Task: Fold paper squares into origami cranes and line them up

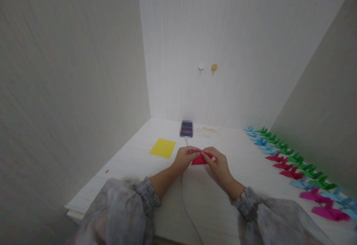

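Observation:
Over the middle of the white table, a piece of red folded paper [200, 160] is held between both hands. My left hand [184, 158] grips its left side, thumb on the near face and fingers behind. From the other side my right hand [218, 162] pinches the paper, its thumb near the upper edge. The fingertips of both hands almost meet at the top of the paper and hide part of its folds. A flat yellow paper sheet [163, 148] lies on the table left of my left hand.
Rows of folded paper birds in green, blue, red and magenta [330, 212] line the table's right side. A phone [186, 129] leans by the back wall, its cable [184, 200] running under my hands toward the front edge. Two hooks [214, 67] are on the wall. A small orange scrap [106, 171] lies left.

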`<state>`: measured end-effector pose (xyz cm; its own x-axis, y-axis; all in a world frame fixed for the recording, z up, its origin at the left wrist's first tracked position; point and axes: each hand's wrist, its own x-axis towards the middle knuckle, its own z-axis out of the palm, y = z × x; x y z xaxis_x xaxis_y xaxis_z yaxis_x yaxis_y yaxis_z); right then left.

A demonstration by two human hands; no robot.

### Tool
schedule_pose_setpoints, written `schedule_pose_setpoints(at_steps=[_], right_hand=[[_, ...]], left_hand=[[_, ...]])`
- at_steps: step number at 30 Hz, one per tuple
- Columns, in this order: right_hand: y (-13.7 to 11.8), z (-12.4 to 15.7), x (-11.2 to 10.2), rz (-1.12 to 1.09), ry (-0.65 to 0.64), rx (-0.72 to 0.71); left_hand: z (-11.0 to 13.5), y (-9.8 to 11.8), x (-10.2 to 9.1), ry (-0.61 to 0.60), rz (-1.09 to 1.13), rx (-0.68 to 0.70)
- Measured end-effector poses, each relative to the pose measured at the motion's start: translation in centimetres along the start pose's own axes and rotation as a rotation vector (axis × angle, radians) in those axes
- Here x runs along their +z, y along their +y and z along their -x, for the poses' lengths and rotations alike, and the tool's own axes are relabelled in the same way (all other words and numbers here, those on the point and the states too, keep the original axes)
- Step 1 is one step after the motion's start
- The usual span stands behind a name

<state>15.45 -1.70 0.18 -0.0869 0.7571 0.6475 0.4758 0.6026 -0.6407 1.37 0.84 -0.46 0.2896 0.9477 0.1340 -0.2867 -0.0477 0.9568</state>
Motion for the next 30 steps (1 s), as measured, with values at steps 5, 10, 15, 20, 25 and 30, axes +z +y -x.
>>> schedule_pose_setpoints(at_steps=[5, 10, 15, 20, 25, 30], right_hand=[[-0.36, -0.09, -0.10, -0.032, 0.020, 0.005], [-0.69, -0.18, -0.17, -0.057, 0.021, 0.014], [-0.77, -0.05, -0.18, -0.085, 0.000, 0.037], [-0.68, 0.11, -0.38, -0.140, -0.016, 0.111], [-0.56, 0.18, -0.45, -0.155, -0.016, 0.128], [-0.54, 0.17, -0.26, -0.197, -0.026, 0.151]], left_hand=[[-0.04, 0.19, 0.19, 0.018, 0.068, -0.047], [-0.13, -0.06, 0.02, 0.028, 0.125, -0.094], [-0.13, -0.01, -0.09, 0.036, 0.167, -0.142], [-0.05, 0.26, 0.13, 0.040, 0.151, -0.132], [0.16, 0.33, 0.28, -0.062, 0.092, -0.081], [0.01, -0.06, 0.11, -0.039, 0.056, -0.055]])
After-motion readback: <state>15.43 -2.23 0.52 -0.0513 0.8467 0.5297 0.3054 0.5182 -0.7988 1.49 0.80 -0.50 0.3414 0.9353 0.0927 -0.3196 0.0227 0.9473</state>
